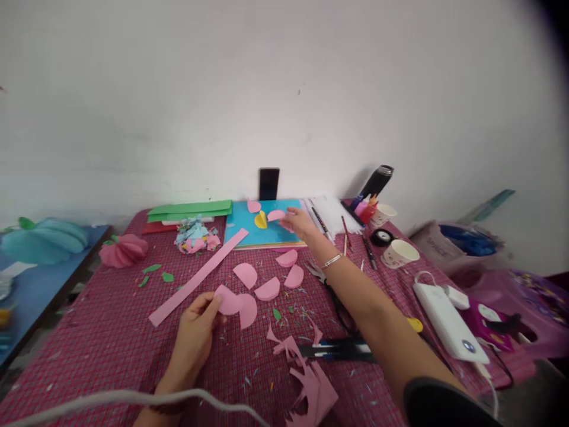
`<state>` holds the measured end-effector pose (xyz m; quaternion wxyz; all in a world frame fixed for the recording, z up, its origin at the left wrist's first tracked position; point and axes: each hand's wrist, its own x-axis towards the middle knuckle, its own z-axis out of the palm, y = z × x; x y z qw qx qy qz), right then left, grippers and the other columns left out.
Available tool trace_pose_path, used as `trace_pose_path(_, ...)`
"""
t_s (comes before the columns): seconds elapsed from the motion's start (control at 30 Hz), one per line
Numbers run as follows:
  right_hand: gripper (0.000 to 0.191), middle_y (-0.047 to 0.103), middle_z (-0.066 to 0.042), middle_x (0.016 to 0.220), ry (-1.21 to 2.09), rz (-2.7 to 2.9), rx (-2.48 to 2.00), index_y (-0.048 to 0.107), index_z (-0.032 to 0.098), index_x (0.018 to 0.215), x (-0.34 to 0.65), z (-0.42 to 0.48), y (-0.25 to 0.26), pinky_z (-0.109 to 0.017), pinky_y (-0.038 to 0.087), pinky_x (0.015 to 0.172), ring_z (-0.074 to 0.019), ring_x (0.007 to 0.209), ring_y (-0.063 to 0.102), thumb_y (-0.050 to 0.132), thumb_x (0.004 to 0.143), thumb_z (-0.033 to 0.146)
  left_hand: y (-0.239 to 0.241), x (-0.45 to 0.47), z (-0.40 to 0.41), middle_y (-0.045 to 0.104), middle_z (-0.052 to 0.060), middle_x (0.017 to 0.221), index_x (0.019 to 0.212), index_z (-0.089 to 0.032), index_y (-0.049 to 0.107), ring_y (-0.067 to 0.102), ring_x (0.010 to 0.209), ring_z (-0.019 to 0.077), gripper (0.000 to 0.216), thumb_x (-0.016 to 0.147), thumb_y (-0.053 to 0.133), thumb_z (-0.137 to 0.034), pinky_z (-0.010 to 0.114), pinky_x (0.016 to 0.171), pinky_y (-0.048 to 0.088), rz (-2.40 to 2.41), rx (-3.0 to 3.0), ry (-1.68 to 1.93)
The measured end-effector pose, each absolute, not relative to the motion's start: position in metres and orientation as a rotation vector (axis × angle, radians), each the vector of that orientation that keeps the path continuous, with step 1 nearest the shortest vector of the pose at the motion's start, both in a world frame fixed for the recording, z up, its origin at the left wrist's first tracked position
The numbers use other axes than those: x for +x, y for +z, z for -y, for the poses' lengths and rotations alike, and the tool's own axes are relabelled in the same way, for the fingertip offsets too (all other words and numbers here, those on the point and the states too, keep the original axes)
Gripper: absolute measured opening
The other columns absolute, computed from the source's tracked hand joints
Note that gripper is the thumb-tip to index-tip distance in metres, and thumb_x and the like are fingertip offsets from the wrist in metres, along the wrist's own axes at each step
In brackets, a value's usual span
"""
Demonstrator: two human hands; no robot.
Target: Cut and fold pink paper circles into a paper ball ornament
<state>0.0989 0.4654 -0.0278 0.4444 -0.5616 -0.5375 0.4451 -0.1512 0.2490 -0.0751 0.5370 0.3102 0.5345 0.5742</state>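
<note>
Your left hand (195, 332) is near you on the red checked counter (102, 332). Its fingers (212, 302) are pinched shut on the edge of a pink half circle (228, 300). This half circle sits just above the counter, and a second pink half circle (247, 311) lies right beside it on the right.

Your right hand (300, 223) is stretched far out, over the blue paper (246, 228) by the wall. Its fingers are curled and touch a small pink piece (276, 215) that rests on the blue paper. It is small and far away, so I cannot tell if the fingers really grip it or only touch it. A yellow piece (261, 220) lies just left of it.

Between your two hands lie three more pink half circles (268, 289). A long pink strip (198, 277) runs slanted from the near left up to the blue paper. Pink scraps (311, 385) lie near you. Far right stand two paper cups (399, 254) and a black bottle (377, 179). A white box (447, 323) with a cord lies at the right edge.
</note>
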Motion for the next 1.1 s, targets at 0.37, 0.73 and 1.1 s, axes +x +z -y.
trace_pose_path(0.37,0.015,0.066,-0.004,0.084,0.994,2.209,-1.189,0.065,0.014,0.092,0.084,-0.365,-0.038,-0.029,0.049,0.074,-0.0152,0.077,0.061,0.054,0.081,0.012,-0.065,-0.155,-0.251,0.058,-0.002,0.056,0.076,-0.013,0.069,0.037,0.039,0.0052,0.028,0.063,0.076,-0.037,0.018,0.037,0.024,-1.323,0.947,1.110)
trace_pose_path(0.73,0.020,0.062,-0.017,0.105,0.511,2.777,-1.129,0.068,0.010,0.099,0.066,-0.324,-0.039,-0.038,0.040,0.088,-0.0275,0.101,0.057,0.058,0.081,0.011,-0.059,-0.124,-0.261,0.057,0.002,0.071,0.058,-0.020,0.057,0.052,0.077,0.0210,0.008,0.059,0.064,-0.016,0.035,0.080,0.044,-1.554,1.684,0.960)
trace_pose_path(1.1,0.019,0.065,-0.006,0.088,0.665,2.414,-1.362,0.060,0.009,0.097,0.098,-0.321,-0.044,-0.022,0.039,0.065,-0.0131,0.075,0.057,0.044,0.093,0.019,-0.073,-0.114,-0.270,0.051,0.014,0.118,0.117,-0.013,0.059,0.053,0.112,0.0303,0.057,0.060,0.058,-0.006,0.042,0.100,0.040,-1.814,1.958,0.796)
